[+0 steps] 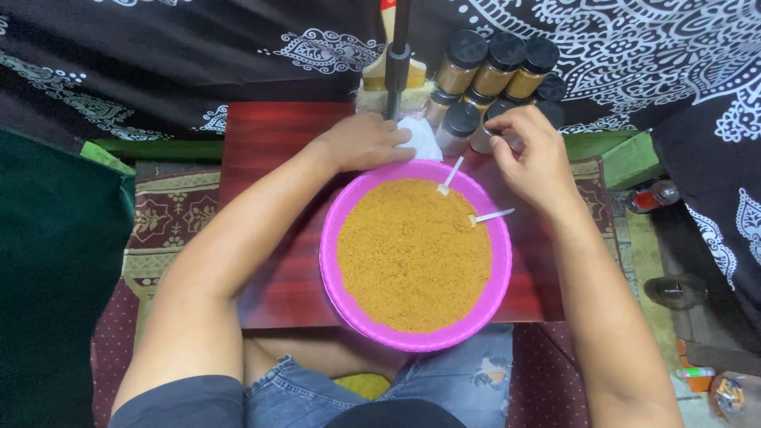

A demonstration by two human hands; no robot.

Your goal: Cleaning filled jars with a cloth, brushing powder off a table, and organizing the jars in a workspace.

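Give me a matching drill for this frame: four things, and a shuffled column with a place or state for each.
Things:
1. pink bowl
2. white plastic spoons
3. left hand
4. black-lidded jars

Places or states:
A. clustered at the far edge of the red table
B. stuck in the brown powder
C. filled with brown powder
D. resting on a white cloth

Pairs: 1-C, 2-B, 3-D, 4-A

Cluster of black-lidded round spice jars [495, 75] at table's far edge
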